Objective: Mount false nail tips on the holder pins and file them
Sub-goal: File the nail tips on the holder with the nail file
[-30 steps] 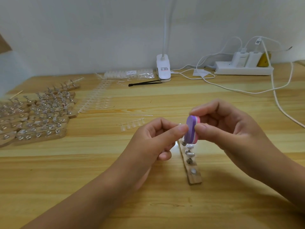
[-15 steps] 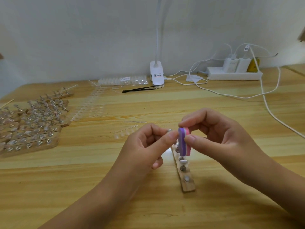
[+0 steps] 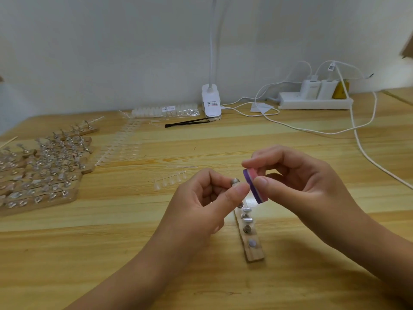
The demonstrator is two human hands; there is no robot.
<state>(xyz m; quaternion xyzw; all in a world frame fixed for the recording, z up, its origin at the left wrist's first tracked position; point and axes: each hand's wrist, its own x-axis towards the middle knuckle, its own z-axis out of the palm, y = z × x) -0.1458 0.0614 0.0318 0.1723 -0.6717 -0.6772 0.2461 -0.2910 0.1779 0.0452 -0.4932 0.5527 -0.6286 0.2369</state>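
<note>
Filing step: left hand (image 3: 207,198) pinched pin (image 3: 235,181) just above far end of holder (image 3: 253,247); tip too small to make out. Also above holder, right hand (image 3: 297,182) gripped file (image 3: 256,186), just beside pin. Next move likely called for light file strokes along tip edge, pin held steady.

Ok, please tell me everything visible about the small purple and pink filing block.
The small purple and pink filing block is oval, with purple, pale and pink layers, seemingly foam. The right hand pinches it edge-on and tilted above the wooden holder strip, its purple face close to the thumb of the left hand.
</note>
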